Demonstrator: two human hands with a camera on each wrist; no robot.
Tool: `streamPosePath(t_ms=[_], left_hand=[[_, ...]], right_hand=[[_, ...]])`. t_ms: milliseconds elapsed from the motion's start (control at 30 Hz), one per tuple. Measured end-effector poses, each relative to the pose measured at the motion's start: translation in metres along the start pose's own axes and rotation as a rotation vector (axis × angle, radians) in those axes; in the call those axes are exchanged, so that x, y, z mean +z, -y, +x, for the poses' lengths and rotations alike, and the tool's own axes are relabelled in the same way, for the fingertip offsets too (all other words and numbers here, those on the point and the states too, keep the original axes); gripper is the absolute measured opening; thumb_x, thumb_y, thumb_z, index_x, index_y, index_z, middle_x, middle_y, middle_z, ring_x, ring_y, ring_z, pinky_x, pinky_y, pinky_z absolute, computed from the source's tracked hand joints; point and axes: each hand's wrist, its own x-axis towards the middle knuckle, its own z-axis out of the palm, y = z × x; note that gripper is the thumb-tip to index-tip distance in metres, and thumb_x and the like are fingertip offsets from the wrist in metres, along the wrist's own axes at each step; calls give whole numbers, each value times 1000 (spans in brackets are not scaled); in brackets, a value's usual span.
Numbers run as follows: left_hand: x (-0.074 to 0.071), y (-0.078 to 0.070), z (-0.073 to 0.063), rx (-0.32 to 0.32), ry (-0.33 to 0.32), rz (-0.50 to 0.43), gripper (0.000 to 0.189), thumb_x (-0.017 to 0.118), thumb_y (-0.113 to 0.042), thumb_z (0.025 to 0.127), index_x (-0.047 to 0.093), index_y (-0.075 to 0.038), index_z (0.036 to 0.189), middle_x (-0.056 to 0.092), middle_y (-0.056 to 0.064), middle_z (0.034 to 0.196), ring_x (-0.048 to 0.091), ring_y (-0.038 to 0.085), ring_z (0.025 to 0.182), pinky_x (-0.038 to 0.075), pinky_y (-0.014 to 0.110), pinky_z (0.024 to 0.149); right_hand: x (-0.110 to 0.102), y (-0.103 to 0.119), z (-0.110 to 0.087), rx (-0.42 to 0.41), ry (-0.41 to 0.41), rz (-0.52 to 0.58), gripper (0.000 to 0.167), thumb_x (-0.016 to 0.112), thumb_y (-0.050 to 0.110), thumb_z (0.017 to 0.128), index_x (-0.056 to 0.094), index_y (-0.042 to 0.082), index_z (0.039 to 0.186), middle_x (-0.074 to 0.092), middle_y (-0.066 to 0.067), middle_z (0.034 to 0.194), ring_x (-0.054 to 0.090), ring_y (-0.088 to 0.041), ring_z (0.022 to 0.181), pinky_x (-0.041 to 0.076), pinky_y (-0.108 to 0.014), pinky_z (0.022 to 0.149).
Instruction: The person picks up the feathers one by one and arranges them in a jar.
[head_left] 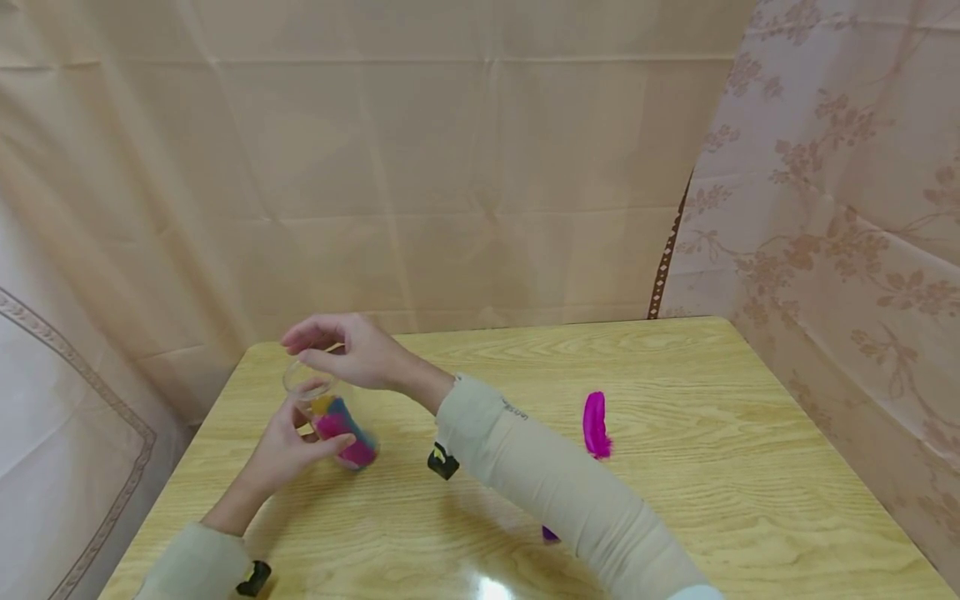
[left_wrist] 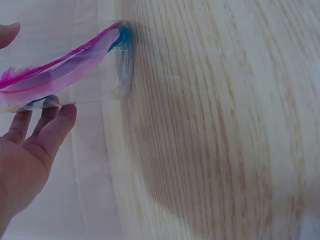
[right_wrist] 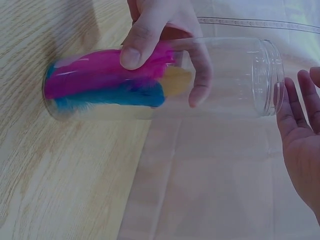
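A clear plastic jar leans to the left in the head view, its open mouth up and its base close over the wooden table. Inside, toward the base, lie magenta feathers, a blue feather and a yellow one; a pale pink feather shows in the left wrist view. My left hand grips the jar around its middle, thumb across the front. My right hand is over the jar's mouth with fingers loosely extended, fingertips right at the rim in the right wrist view.
A magenta feather lies on the table to the right. Part of a purple feather shows from under the right sleeve, which hides the rest. Beige curtain hangs behind the table, floral cloth at the right.
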Motion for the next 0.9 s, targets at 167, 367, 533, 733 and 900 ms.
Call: streamPosePath(t_ms=[167, 367, 533, 733, 900], left_hand=[[0, -1, 0, -3, 3, 6, 81, 85, -12, 85, 36, -11, 150, 47, 22, 140, 55, 30, 103, 56, 26, 80], [0, -1, -1, 4, -5, 13, 80, 85, -12, 85, 36, -10, 149, 48, 21, 137, 55, 27, 100, 56, 25, 79], [1, -3, -2, -6, -14, 8, 79, 85, -11, 84, 37, -9, 147, 52, 17, 130, 55, 24, 97, 56, 24, 79], [2, -7, -3, -22, -11, -9, 79, 84, -10, 85, 35, -7, 148, 54, 18, 126, 55, 24, 98, 55, 24, 81], [2, -7, -2, -32, -9, -5, 81, 84, -11, 86, 34, -7, 149, 53, 18, 125, 54, 26, 99, 55, 24, 82]], right_hand=[[0, -1, -1, -12, -8, -10, 20, 62, 6, 101, 67, 4, 120, 72, -3, 115, 66, -7, 101, 54, -20, 86], [-6, -1, -7, -71, 4, -23, 21, 61, 4, 101, 66, 2, 121, 71, -6, 117, 65, -7, 107, 53, -21, 91], [-23, 4, -18, -88, 31, -63, 23, 62, 3, 101, 65, 0, 123, 69, -10, 121, 64, -10, 113, 51, -21, 95], [-51, 14, -42, -100, 90, -163, 27, 63, 5, 100, 64, 0, 127, 67, -11, 127, 61, -8, 116, 50, -25, 99], [-75, 17, -73, -89, 167, -298, 32, 62, 11, 102, 61, 4, 133, 63, -7, 134, 57, -9, 122, 48, -30, 103]])
